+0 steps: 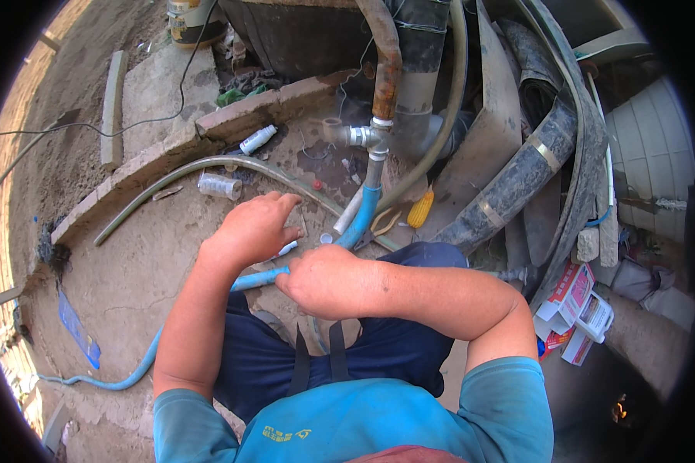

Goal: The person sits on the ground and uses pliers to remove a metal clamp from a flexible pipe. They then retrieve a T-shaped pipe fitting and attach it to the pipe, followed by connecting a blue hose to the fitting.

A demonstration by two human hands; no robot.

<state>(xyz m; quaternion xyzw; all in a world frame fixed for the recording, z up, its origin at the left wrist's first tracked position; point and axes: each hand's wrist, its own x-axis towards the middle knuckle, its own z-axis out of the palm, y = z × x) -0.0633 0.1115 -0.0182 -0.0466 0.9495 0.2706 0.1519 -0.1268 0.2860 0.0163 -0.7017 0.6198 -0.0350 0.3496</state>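
Note:
My right hand (322, 282) is closed round a blue hose (259, 278) in front of my knees. One stretch of the hose runs up to a grey pipe (374, 171) below a metal tee fitting (376, 139); another trails off to the lower left. Just above and left of it is my left hand (256, 228), its thumb apart from its curved fingers, with nothing visible between them. A small white and blue tube (287, 248) shows between the hands, partly hidden. Close by lies a little white round cap (326, 238).
A greenish hose (162, 179) curves over the ground beyond my hands, near a clear plastic cup (219, 186) and a white bottle (258, 139). A yellow corn cob (420, 209) lies beside the pipe. At right are a thick black pipe (517, 174) and cardboard boxes (570, 297).

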